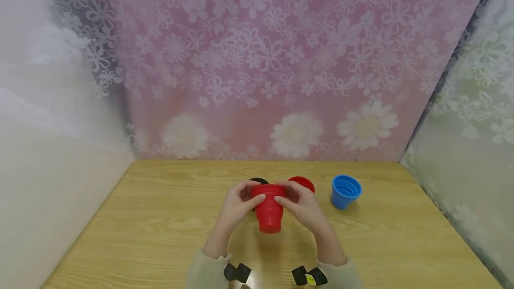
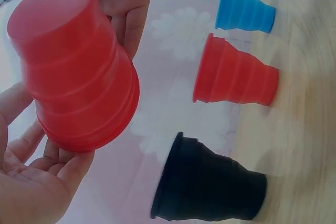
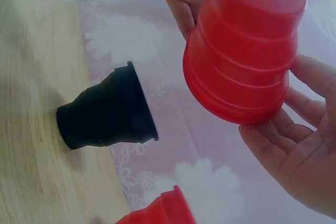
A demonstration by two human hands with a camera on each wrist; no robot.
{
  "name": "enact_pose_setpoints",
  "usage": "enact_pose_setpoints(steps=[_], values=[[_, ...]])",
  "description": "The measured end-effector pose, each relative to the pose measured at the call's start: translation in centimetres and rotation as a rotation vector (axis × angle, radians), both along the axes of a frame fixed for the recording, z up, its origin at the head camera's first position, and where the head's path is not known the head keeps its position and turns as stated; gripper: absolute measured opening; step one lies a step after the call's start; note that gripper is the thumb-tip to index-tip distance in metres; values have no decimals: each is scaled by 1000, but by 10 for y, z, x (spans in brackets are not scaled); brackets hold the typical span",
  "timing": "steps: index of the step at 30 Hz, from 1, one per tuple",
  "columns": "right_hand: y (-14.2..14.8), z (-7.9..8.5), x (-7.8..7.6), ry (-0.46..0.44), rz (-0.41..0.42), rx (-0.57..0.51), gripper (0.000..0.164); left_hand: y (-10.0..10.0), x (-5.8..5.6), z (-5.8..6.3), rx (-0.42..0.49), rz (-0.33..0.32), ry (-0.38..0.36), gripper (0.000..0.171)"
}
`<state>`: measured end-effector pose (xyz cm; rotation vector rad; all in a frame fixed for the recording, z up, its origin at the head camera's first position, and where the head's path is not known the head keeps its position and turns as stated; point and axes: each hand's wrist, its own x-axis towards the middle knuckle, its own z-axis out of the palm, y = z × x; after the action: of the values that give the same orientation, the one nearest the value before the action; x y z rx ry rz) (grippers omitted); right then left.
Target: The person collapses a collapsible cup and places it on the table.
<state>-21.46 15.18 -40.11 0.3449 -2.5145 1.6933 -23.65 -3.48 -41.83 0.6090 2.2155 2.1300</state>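
Head view: person has a red cup (image 1: 269, 211) up off the bench (image 1: 176, 222), on the wearer's side of the black cup (image 1: 259, 180). Both hands on it: left hand (image 1: 237, 207) and right hand (image 1: 304, 206) pinch the wall, thumbs on the near face, fingers up around the rim. Cup is tilted, mouth away from the wearer. Second red cup (image 1: 303, 183) stands to the right of the black cup, blue cup (image 1: 346, 191) farther right the same way. Main risk, I'd say: the wall is stepped and looks collapsible, so uneven thumb pressure could fold a ring or slip it out. A drop could then knock the black cup. Fingers swinging wide could clip the second red one.

Left wrist view: underside of the held cup is in plain sight; head view hardly gives it. Also shows the black cup's whole profile, upright, apart from the second red; from the head it's mostly hidden behind hand and held cup. Blue is in frame too.

Right wrist view: black cup whole again, second red beside it cut off by the frame edge, no blue. Right fingertips sit at the held cup's rim. Inside of the held cup: can't tell from any view.
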Motion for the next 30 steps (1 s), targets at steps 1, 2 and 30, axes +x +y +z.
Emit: enact_pose_setpoints(steps=[1,2,30], values=[[0,-1,0,2,2,-4,42,1,0,-1,3,-6,1,35],[0,-2,0,4,7,-9,42,2,-1,-3,2,-10,-2,35],[-2,-4,-1,-4,88,-35,41,-4,12,19,-76,-15,-37,30]])
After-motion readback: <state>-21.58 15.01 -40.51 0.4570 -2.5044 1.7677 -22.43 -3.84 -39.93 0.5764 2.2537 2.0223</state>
